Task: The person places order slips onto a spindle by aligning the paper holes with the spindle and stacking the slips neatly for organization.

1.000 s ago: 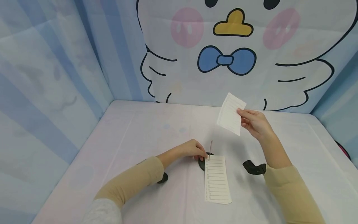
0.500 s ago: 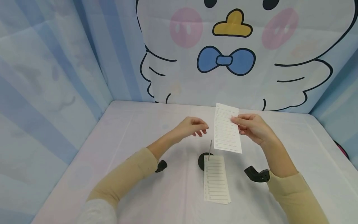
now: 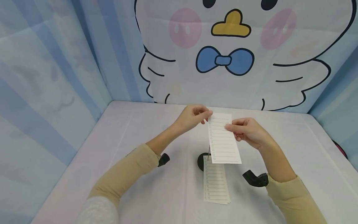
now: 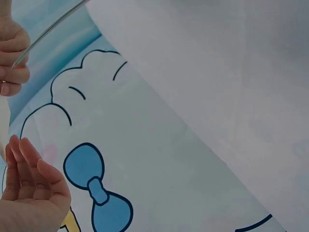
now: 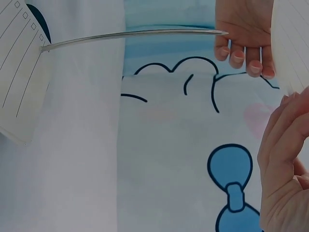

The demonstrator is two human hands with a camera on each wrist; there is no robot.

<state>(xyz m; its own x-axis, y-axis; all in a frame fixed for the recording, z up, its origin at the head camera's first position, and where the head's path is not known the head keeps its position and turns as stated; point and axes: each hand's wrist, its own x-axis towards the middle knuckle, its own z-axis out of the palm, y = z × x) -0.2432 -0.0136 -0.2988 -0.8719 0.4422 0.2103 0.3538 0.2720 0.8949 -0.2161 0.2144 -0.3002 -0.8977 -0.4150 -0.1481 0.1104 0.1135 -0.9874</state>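
A white checklist slip (image 3: 222, 144), ruled with lines and small boxes, is held up over the table. My right hand (image 3: 251, 133) pinches its right edge, thumb on the printed face. At its top left corner, the left hand (image 3: 191, 118) pinches with thumb and fingertips. Just below stands a paper spike with a round black base (image 3: 200, 161); its thin metal pin (image 5: 135, 33) rises bare to a point. More checklist slips (image 3: 216, 186) are threaded on the pin near the base and fan slightly toward me. The held slip overlaps part of them in the head view.
A white cloth covers the table (image 3: 139, 133). Behind it hangs a curtain (image 3: 187, 84) with a cartoon figure and blue bow tie. Black wrist mounts (image 3: 255, 179) stick out from both forearms.
The left hand left the spike, rose and took the slip's top left corner. My right hand brought the slip down and left over the spike, turning it upright with its printed side toward me.
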